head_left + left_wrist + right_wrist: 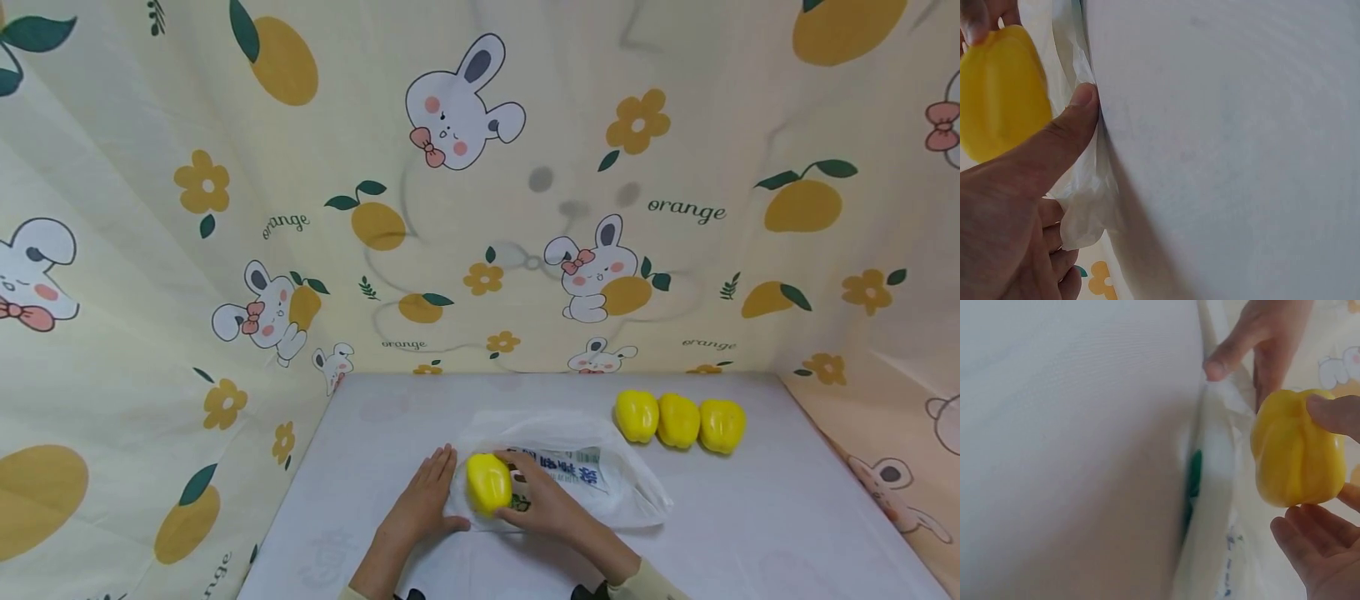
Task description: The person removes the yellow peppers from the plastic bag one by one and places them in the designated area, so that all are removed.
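Observation:
A yellow bell pepper (489, 484) is over the left end of a white plastic bag (637, 500) with printed lettering. My right hand (551, 504) holds the pepper from its right side. In the right wrist view the thumb presses one end of the bell pepper (1297, 450) while the fingertips (1282, 531) support the other. My left hand (423, 492) rests at the bag's left end, fingers straight and thumb spread apart. In the left wrist view its thumb (1075, 119) touches the edge of the bag (1088, 206).
Three more yellow bell peppers (678, 421) stand in a row at the back right of the white-covered table (750, 517), just beyond the bag. Printed cloth (480, 208) with rabbits and oranges hangs along the back and both sides.

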{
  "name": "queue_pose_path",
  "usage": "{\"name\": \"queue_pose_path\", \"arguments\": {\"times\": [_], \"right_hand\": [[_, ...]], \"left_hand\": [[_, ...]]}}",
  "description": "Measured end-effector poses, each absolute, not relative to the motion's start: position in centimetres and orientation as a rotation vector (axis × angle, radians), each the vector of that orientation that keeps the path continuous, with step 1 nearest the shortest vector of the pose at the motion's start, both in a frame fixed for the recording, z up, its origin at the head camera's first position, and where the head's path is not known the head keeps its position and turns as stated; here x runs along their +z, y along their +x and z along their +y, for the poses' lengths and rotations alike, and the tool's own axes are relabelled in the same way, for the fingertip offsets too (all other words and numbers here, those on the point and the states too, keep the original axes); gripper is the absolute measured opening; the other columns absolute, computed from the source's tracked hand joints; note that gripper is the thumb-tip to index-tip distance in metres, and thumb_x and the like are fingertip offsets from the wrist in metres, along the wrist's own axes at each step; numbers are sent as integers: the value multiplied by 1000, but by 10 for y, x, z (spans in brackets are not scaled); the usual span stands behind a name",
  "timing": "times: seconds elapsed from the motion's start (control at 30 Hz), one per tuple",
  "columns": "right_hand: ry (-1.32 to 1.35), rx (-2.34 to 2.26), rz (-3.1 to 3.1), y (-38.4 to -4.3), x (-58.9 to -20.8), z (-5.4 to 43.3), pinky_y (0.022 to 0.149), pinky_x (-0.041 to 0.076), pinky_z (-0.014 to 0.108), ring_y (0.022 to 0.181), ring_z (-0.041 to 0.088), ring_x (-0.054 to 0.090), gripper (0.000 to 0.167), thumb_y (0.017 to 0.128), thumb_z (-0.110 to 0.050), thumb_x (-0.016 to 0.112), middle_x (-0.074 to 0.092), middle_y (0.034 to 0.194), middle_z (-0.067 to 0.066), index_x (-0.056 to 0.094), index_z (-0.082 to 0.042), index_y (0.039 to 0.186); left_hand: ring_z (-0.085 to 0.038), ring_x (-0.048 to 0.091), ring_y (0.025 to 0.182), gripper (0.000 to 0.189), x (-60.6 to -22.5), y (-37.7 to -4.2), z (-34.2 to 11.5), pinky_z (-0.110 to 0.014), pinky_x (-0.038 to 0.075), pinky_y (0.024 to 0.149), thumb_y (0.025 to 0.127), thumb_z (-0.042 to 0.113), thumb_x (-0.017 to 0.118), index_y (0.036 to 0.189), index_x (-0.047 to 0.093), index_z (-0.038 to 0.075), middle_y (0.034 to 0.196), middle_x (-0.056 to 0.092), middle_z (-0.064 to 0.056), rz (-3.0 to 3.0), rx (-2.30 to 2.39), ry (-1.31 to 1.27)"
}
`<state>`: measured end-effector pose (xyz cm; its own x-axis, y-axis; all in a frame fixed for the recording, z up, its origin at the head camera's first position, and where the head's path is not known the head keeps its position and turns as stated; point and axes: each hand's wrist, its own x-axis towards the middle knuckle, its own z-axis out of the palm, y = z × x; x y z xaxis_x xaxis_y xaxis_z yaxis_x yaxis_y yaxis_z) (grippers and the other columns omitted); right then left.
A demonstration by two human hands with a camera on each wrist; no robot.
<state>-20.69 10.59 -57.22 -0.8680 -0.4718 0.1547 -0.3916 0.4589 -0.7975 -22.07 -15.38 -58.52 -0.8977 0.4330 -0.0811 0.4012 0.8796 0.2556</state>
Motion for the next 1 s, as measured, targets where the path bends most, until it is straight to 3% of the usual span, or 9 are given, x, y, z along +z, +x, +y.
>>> {"name": "queue_pose_path", "arguments": {"times": [0.47,0.73,1.0], "right_hand": [[-719,-1433,2638,-190,-556,133,114,52,53,139,26,56,88,90,-39,89,49,159,-1,43,-21,162],[-665,-1464,2689,-187,-547,152,115,51,53,139,26,57,88,88,-34,91,51,156,0,43,-22,161],[-631,-1521,2748,-186,-539,169,112,54,51,135,26,58,89,85,-26,94,53,154,2,45,-15,160]], "left_hand": [[-36,25,163,118,-586,-220,-154,-53,23,133,83,55,89,167,29,-3,176,25,-21,2925,343,634],[-39,27,162,120,-587,-220,-154,-53,25,132,81,53,92,165,30,-6,174,27,-23,2951,343,671],[-37,23,163,121,-587,-221,-151,-51,23,133,82,54,90,167,27,-4,176,24,-21,2921,332,618]]}}
